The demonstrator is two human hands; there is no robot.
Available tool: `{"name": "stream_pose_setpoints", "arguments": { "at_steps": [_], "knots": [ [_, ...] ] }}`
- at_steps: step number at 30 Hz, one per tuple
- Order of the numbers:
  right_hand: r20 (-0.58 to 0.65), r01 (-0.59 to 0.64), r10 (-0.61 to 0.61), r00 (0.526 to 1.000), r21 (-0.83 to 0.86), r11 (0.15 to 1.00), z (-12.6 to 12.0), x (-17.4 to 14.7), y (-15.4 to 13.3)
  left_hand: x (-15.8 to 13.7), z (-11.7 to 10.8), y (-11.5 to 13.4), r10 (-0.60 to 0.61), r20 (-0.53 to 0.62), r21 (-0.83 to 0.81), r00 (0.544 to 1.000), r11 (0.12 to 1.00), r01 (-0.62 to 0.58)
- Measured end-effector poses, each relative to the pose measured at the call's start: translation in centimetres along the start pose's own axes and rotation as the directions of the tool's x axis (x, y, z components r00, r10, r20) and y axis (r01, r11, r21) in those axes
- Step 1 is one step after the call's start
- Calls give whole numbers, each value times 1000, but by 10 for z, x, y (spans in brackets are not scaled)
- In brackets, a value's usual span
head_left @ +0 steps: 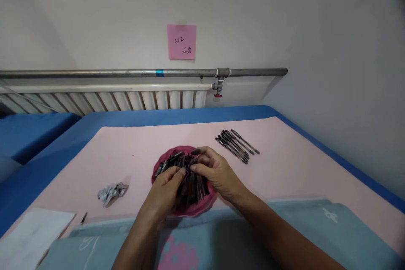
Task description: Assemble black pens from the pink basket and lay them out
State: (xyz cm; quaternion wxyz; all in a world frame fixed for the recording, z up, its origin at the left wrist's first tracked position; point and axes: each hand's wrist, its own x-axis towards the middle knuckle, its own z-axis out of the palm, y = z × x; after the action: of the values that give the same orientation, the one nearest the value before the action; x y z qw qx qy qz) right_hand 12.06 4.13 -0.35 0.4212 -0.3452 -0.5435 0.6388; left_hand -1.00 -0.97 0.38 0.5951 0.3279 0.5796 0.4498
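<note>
A crimson basket (193,211) full of dark pen parts (193,190) stands in front of me: slim clear tubes lie towards its near side, and short dark caps to its upper left. Over the basket, my left hand (167,181) is closed in a pinch at the thumb and forefinger. My right hand (215,171) pinches close beside it, its fingertips nearly meeting the left ones. Small dark pen pieces show between the fingers, but I cannot tell their exact shape against the heap. Several assembled black pens (236,145) lie side by side, slanted, beyond my right hand.
On the pink table cover (133,139) sits a crumpled grey wad (112,193). White paper (34,232) and a small dark piece (84,218) lie at lower left. A teal cloth (303,219) spans the near edge. Behind are a radiator (136,100) and pipe (126,74).
</note>
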Motion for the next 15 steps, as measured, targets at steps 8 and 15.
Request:
{"name": "stream_pose_setpoints", "arguments": {
  "at_steps": [8,15],
  "knots": [
    [-221,169,-302,927,-473,865,-30,16,3,-1,-20,6,66,-80,-117,995,990,-75],
    [130,159,-210,969,-979,125,-49,21,15,-6,-14,13,39,-80,-159,996,986,-51]
  ]
}}
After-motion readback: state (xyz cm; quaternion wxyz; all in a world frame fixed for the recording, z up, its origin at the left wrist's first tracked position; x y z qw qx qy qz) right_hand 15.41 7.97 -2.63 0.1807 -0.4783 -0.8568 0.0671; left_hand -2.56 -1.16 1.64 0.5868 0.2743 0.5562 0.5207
